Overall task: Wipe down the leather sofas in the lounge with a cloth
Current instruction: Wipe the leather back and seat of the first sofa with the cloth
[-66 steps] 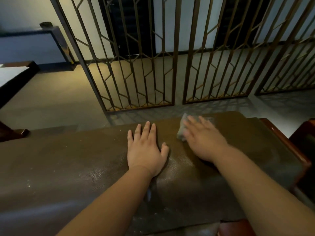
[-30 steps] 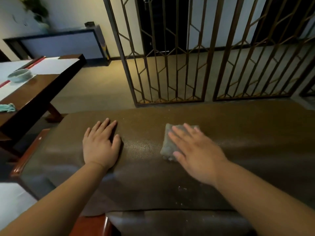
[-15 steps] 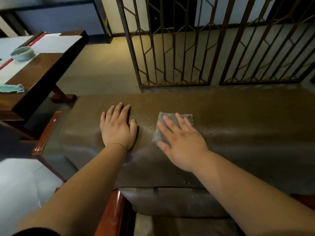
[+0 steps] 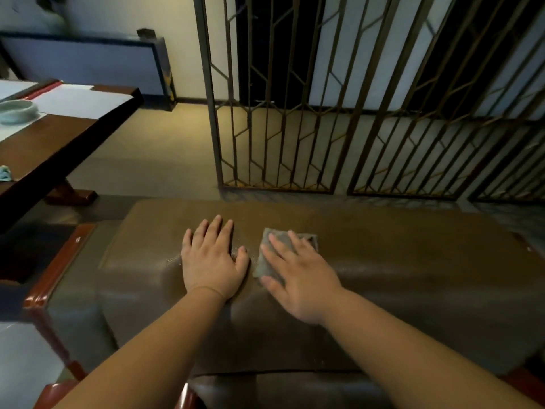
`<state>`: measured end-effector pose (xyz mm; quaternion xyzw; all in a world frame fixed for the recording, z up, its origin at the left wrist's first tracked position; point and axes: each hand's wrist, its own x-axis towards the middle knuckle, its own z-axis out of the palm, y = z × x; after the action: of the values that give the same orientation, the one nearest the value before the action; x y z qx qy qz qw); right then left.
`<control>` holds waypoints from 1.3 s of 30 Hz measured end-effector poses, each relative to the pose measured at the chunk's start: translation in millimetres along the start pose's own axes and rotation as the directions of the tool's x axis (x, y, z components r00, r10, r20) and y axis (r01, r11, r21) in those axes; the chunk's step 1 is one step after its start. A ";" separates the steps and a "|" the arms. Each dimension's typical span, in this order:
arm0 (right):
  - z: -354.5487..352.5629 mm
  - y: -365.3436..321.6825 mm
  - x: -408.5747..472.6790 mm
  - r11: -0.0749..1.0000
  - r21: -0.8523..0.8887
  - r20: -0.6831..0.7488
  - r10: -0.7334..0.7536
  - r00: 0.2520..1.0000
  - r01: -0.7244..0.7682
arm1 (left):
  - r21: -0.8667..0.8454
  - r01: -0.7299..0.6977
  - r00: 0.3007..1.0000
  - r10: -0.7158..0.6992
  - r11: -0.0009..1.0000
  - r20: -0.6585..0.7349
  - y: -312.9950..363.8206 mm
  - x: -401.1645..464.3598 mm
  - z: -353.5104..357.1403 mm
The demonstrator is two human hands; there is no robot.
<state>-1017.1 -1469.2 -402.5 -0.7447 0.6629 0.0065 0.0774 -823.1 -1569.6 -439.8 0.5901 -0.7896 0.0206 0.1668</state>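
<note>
Lying flat on the sofa (image 4: pixel 398 261) top, the cloth (image 4: pixel 267 261) reads as a small grey folded square, slightly rumpled, its far corner at 1 o'clock peeking past the fingertips. Location: just right of frame centre, on the brown pebbled leather of the backrest's upper face. Leather shows faint pale specks near the hands and a dull sheen toward 9 o'clock; a seam runs across toward 6 o'clock. Red-brown wooden trim (image 4: pixel 57 267) edges the sofa at 8 o'clock.

Right hand (image 4: pixel 298 278): palm down on the cloth, fingers straight and slightly spread, pointing to 11 o'clock, pressing rather than gripping. Thumb lies along the cloth's near edge. Forearm enters from 5 o'clock.

Left hand (image 4: pixel 211 261): palm down on bare leather, fingers extended and close together, pointing to 12 o'clock, holding nothing. Its thumb sits just beside the cloth's left edge; I cannot tell whether they touch. Forearm enters from 7 o'clock.

Surroundings: metal lattice screen (image 4: pixel 295 119) at 12 to 2 o'clock beyond the sofa; wooden table (image 4: pixel 44 143) at 10 o'clock carrying a pale bowl (image 4: pixel 16 110).
</note>
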 end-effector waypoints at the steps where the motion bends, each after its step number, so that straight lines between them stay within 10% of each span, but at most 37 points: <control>1: -2.2 7.4 0.6 1.000 0.003 0.004 -0.009 1.000 0.009 | -0.005 -0.004 1.000 0.004 1.000 0.022 -0.3 0.3 -3.0; 9: -16.8 115.8 -28.7 0.809 0.108 -0.014 0.583 0.812 -0.578 | -0.134 -0.070 0.982 0.092 0.989 0.165 -57.4 30.1 -55.6; 18: 4.0 -16.0 25.2 1.000 0.024 -0.018 0.011 1.000 -0.010 | 0.001 0.092 0.989 -0.091 0.996 0.119 -102.1 39.3 -43.7; 25: -32.7 97.5 38.0 0.777 0.111 0.020 0.622 0.783 -0.620 | -0.018 0.088 0.995 -0.087 0.996 0.057 -103.3 39.7 -33.3; 33: -8.2 -37.1 77.2 0.995 0.091 0.048 -0.038 0.998 0.034 | -0.004 0.074 0.997 -0.074 0.997 0.027 -107.4 40.4 -27.1; 39: -33.2 66.7 87.2 0.820 0.144 0.017 0.558 0.830 -0.554 | -0.001 0.086 0.996 -0.086 0.996 0.029 -108.2 41.1 -22.6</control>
<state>-1075.6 -1566.5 -386.6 -0.5115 0.8508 -0.0283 0.1166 -726.3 -1635.2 -424.4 0.6237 -0.7658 0.0040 0.1566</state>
